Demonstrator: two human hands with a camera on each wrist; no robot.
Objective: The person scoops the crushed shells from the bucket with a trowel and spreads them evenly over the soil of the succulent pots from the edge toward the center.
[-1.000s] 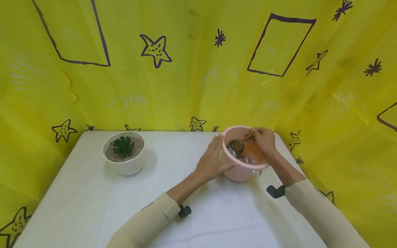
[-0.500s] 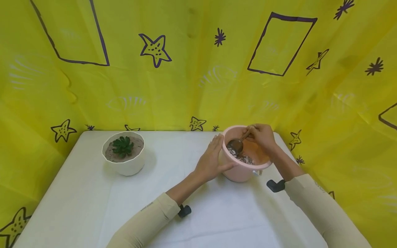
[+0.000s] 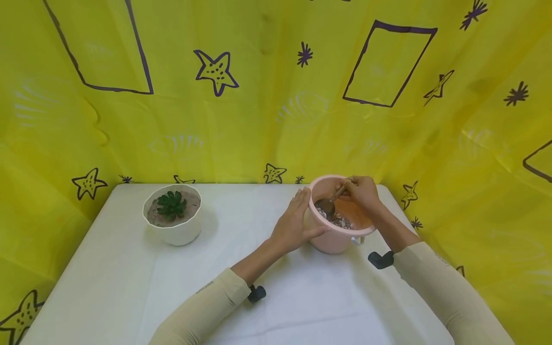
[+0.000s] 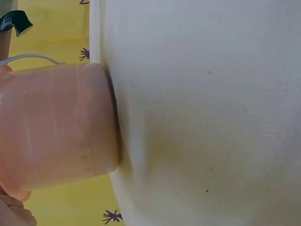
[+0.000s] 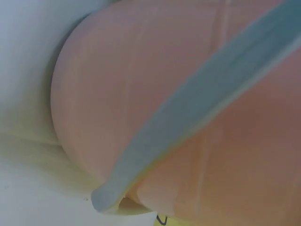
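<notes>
A pink bucket (image 3: 329, 243) stands at the table's back right, with a loose grey-and-white chunky mix (image 3: 342, 222) inside. My left hand (image 3: 292, 224) rests against its left side, fingers straight along the rim and thumb spread across the front. Over the bucket's mouth, my right hand (image 3: 364, 191) pinches the handle of a metal spoon (image 3: 326, 208). The spoon's bowl dips into the mix near the left wall. In the left wrist view the bucket (image 4: 61, 127) fills the left part. Its pale carrying handle (image 5: 174, 122) crosses the right wrist view.
A white pot (image 3: 178, 235) with a green succulent (image 3: 171, 205) in brownish soil stands at the back left. The white-covered table (image 3: 241, 211) ends against a yellow curtain (image 3: 258, 129) with drawn stars. Dark wrist mounts (image 3: 381, 260) hang under both forearms.
The right hand rose slightly with the spoon, then came back down and a little left. The spoon's bowl has shifted left and down within the bucket. The left hand and bucket stayed put.
</notes>
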